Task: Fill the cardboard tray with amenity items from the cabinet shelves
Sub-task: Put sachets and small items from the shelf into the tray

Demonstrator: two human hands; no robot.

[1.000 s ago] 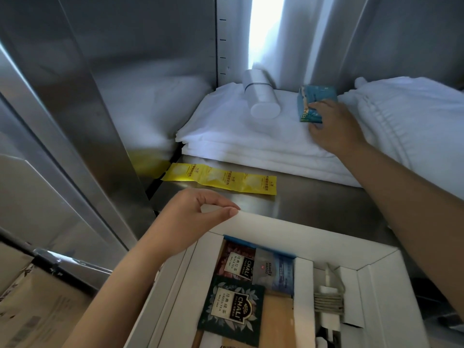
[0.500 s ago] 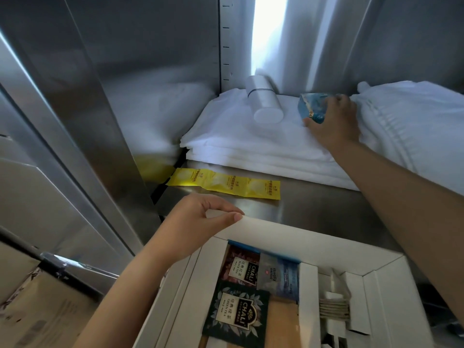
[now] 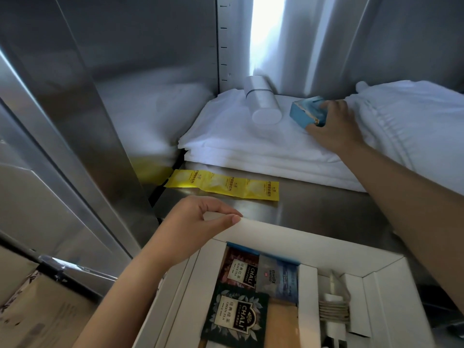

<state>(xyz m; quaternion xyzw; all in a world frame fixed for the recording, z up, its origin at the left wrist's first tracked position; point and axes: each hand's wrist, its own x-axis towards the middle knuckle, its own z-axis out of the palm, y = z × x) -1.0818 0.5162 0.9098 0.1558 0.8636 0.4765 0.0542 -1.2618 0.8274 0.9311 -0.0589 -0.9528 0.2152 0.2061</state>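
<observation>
Head view. The cardboard tray [image 3: 276, 234] is held at the near edge of the steel shelf [image 3: 326, 209], its far rim just over the shelf front, probably so that anything taken has only a short way to travel. The tray is gripped at its far left corner by the left hand [image 3: 198, 222], with the rim pinched between thumb and curled fingers. This keeps the box level and leaves the other hand free.

In the tray's left compartment two dark tea sachets [image 3: 236, 320] and a blue-grey sachet [image 3: 278, 277] are laid flat and overlapping. In the narrower right compartment small pale items [image 3: 334, 310] are packed, though what they are cannot be told.

Towards the back of the shelf the right hand [image 3: 336, 129] is closed round a blue packet [image 3: 305, 113], with fingers over its far end and thumb at its near corner. The packet is tipped on the stack of folded white linen [image 3: 238, 136], and whether it is lifted clear cannot be told. The step in hand is judged to be the taking of this packet for the tray.

A white cylinder [image 3: 263, 104] lies on its side on the same linen, just beside the packet. A bulkier white bundle [image 3: 414, 121] fills the right end of the shelf. A yellow sachet strip [image 3: 223, 184] lies flat near the shelf's front left corner, untouched.
</observation>
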